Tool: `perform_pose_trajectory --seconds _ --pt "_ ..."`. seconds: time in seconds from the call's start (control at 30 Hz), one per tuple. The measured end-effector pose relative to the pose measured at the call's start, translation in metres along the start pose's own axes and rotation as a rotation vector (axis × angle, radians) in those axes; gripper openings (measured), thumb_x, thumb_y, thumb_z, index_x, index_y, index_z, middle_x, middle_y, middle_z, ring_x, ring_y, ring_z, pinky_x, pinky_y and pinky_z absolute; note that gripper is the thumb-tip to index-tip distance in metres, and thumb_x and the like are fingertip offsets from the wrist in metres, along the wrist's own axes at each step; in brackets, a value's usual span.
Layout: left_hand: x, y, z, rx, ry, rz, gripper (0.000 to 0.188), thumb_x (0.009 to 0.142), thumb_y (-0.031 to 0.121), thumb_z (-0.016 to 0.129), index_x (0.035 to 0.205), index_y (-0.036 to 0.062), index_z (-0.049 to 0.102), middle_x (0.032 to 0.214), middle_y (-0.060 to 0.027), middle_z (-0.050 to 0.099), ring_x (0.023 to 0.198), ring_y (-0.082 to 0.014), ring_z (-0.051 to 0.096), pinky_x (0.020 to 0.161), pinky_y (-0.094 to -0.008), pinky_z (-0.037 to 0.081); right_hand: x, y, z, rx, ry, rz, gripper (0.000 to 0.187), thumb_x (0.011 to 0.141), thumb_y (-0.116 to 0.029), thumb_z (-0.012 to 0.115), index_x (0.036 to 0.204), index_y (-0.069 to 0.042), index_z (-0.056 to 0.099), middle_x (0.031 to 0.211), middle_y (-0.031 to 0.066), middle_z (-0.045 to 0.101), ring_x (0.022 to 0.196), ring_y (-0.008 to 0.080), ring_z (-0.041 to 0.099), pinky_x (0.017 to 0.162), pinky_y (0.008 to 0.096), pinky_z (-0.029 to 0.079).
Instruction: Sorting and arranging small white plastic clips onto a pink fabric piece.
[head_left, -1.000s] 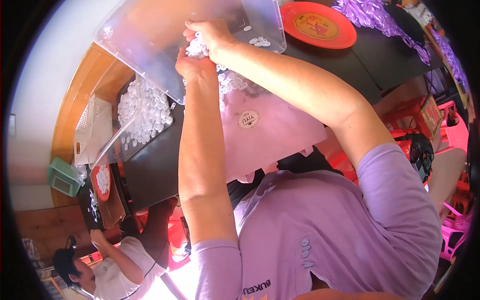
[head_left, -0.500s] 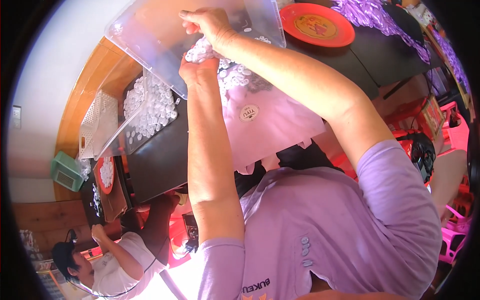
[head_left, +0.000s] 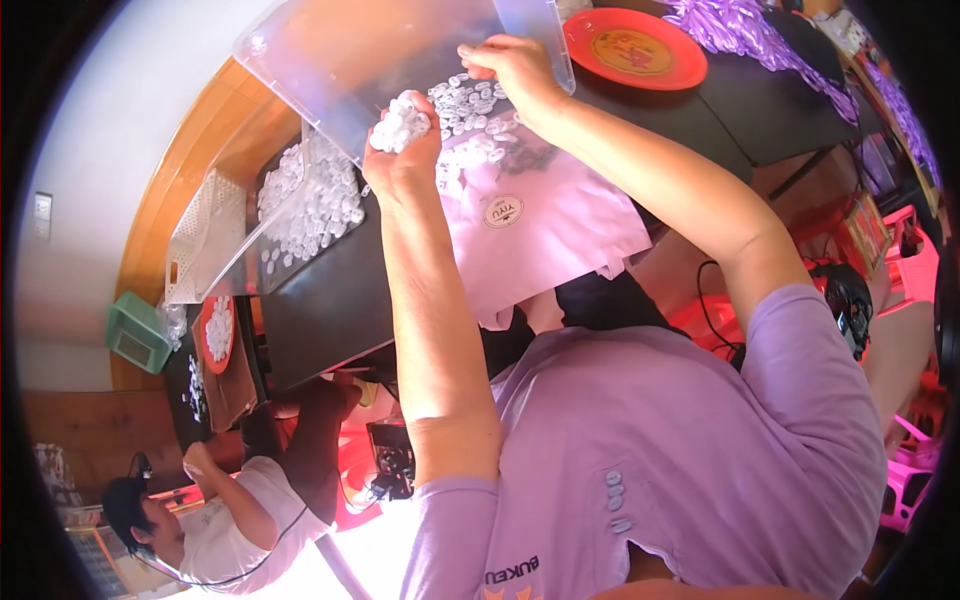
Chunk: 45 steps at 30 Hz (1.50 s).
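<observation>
My left hand (head_left: 404, 163) is turned palm up, its fingers curled around a heap of small white plastic pieces (head_left: 403, 122), oval with small holes. To its right my right hand (head_left: 526, 80) hangs apart from it, thumb and fingertips pinched together. Whatever the pinch holds, if anything, is too small to make out. Loose white pieces (head_left: 466, 104) lie between and below the hands, some in the large clear plastic bin (head_left: 340, 60). More rest on the pink cloth (head_left: 550, 245), an apron or bag with a round label, spread toward me.
On the left, a clear container (head_left: 310, 205) holds many white pieces, beside a white perforated basket (head_left: 200, 235) and a green basket (head_left: 140, 332). A red plate (head_left: 670, 60) and purple ribbons (head_left: 735, 35) lie at the far right. Another person (head_left: 235, 515) sits at lower left.
My right hand has moved right and slightly down, away from my left palm. The heap in my left hand and the loose pieces beside it now show more fully.
</observation>
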<state>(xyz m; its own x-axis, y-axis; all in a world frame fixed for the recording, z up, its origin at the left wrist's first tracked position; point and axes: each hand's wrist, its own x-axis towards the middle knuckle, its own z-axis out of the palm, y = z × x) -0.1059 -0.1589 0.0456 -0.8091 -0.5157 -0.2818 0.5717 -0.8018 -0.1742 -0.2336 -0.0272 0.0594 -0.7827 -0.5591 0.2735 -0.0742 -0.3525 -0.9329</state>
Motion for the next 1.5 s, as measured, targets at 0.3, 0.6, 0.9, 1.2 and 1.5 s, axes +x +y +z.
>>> perform_pose_trajectory --seconds 0.3,0.6,0.9,1.2,1.5 --pt "-0.047 0.024 -0.018 0.038 0.045 0.082 0.027 0.091 0.025 0.04 0.097 0.0052 0.057 0.091 -0.0077 0.061 0.094 -0.0335 0.058 0.08 -0.0515 0.05 -0.047 -0.008 -0.002 0.0 -0.085 0.003 0.018 0.085 -0.022 0.071 0.084 -0.004 0.069 0.079 0.002 0.067 0.074 0.0091 0.059 0.072 0.0247 0.042" --pt "-0.118 0.085 -0.033 -0.066 0.001 0.123 0.029 0.088 0.026 0.042 0.097 0.004 0.059 0.096 -0.0133 0.063 0.095 -0.0358 0.059 0.08 -0.0507 0.05 -0.078 -0.003 -0.005 -0.012 -0.216 -0.012 0.019 0.085 -0.025 0.069 0.078 -0.007 0.068 0.075 0.0009 0.065 0.074 0.0089 0.059 0.075 0.0252 0.041" --pt "-0.198 0.18 -0.051 -0.17 -0.114 0.358 0.026 0.09 0.027 0.039 0.097 0.009 0.058 0.091 -0.0051 0.061 0.09 -0.0315 0.058 0.076 -0.0514 0.048 -0.064 0.017 -0.027 -0.077 -0.153 0.01 0.019 0.087 -0.023 0.069 0.091 -0.005 0.071 0.082 0.0012 0.067 0.079 0.0087 0.061 0.073 0.0218 0.044" --pt "-0.287 0.349 -0.029 -0.159 -0.187 0.552 0.031 0.091 0.026 0.034 0.095 0.0074 0.058 0.082 -0.006 0.061 0.084 -0.0272 0.06 0.078 -0.0462 0.047 -0.072 0.015 -0.056 -0.357 -0.137 -0.11 0.018 0.089 -0.019 0.065 0.09 -0.001 0.069 0.084 0.0011 0.065 0.082 0.0076 0.06 0.076 0.0199 0.042" --pt "-0.347 0.585 0.023 0.052 -0.258 0.946 0.042 0.095 0.028 0.024 0.109 0.0062 0.057 0.106 -0.0091 0.062 0.1 -0.0285 0.058 0.082 -0.0495 0.046 -0.069 0.024 -0.066 -0.5 -0.122 -0.105 0.015 0.09 -0.011 0.062 0.095 0.003 0.067 0.089 0.0013 0.064 0.087 0.0084 0.057 0.082 0.0193 0.041"
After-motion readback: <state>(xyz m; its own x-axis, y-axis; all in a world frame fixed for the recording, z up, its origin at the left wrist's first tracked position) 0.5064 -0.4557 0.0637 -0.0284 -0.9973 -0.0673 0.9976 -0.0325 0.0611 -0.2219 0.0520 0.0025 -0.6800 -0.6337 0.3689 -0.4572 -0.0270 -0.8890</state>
